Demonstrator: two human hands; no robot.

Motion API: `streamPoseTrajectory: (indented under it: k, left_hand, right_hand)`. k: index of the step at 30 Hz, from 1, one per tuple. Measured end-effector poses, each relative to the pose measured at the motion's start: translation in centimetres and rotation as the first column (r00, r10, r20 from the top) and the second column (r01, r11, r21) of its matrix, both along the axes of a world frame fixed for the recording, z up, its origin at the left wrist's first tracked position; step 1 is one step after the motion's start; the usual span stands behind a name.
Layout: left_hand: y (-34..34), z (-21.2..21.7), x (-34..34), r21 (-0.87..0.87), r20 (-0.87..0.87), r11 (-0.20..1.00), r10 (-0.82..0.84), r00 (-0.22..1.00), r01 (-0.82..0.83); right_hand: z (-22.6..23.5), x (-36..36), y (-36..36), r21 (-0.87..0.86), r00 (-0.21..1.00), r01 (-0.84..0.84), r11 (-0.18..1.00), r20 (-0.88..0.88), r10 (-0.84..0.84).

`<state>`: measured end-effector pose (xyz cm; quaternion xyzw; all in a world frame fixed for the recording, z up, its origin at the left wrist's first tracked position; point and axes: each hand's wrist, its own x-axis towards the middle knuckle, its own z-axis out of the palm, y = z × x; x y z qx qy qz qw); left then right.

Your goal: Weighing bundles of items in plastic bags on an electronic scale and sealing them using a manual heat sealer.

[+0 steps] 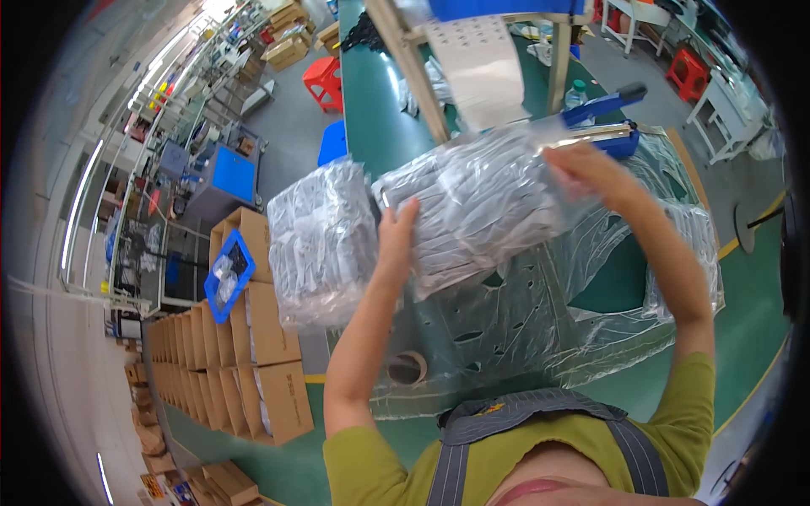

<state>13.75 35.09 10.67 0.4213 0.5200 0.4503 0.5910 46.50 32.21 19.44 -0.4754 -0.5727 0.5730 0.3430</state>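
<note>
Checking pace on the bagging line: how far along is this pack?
Done: one filled bag lies at the table's left edge. In hand: left hand and right hand hold a second bag, its open end at the blue sealer. Left: the seal; empty bags wait.

I counted two clear plastic packs of grey goods up on the green table (371,110): one pack (325,240) lay at the left, the other pack (481,202) sat between two hands, left hand (396,240) and right hand (591,169). One blue heat sealer (603,118) stood behind. Red stools, I made three: one (325,82), another (688,72), and a third at the top edge, partly hidden. One blue tray (228,274) rested on the cardboard boxes (270,396); those ran in a row too long and too small for me to count.
</note>
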Motion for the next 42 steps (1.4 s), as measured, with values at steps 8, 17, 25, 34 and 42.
streamPoseTrajectory:
  k: [8, 17, 25, 34, 42]
  left_hand:
    - [4.2, -1.8, -2.6, 0.4, -0.79, 0.908, 0.271, 0.55, 0.127]
    - [10.3, 12.7, 12.7, 0.73, -0.334, 0.672, 0.188, 0.924, 0.127]
    - [14.1, 11.6, 13.2, 0.55, -0.2, 0.835, 0.114, 0.973, 0.015]
    - [14.4, 10.8, 13.1, 0.452, 0.018, 0.891, -0.064, 0.998, 0.049]
    - [12.9, 11.1, 11.9, 0.364, 0.042, 0.93, -0.074, 0.996, 0.053]
  right_hand:
    - [-9.0, -1.0, 4.5, 0.337, 0.9, 0.076, 0.938, 0.382, -0.21]
    - [1.2, -1.3, 14.1, 0.768, 0.756, 0.523, 0.371, -0.217, -0.617]
    - [1.6, -1.9, 15.4, 0.63, 0.804, 0.59, 0.505, -0.397, -0.443]
    - [2.2, -2.0, 15.2, 0.674, 0.804, 0.58, 0.457, -0.383, -0.455]
    - [1.6, -2.5, 14.0, 0.722, 0.762, 0.563, 0.401, -0.267, -0.59]
